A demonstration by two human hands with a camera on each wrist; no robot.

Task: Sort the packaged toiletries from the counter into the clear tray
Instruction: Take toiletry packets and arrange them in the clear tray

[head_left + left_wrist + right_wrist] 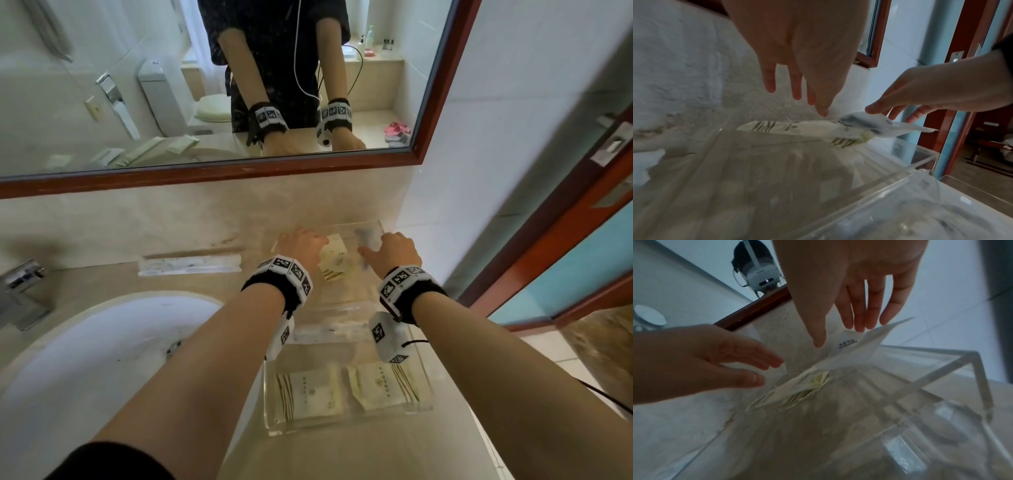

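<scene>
The clear tray (424,407) stands on the counter right of the sink, split into compartments. Cream striped packets (334,260) (797,129) (797,395) lie in its far compartment. A pale white packet (368,240) (879,128) (855,350) rests tilted on them. My right hand (394,250) (890,113) (849,334) touches its upper edge with straight fingers. My left hand (301,245) (797,97) (748,366) hovers over the cream packets, fingers straight, holding nothing. Two more cream packets (308,394) fill the near compartment. A long wrapped item (335,330) lies in the middle one.
Another long wrapped item (188,265) lies on the counter along the back wall. The white sink (85,359) and faucet (20,291) are to the left. A framed mirror (205,85) hangs above. A wall and a wooden door frame (548,257) close off the right.
</scene>
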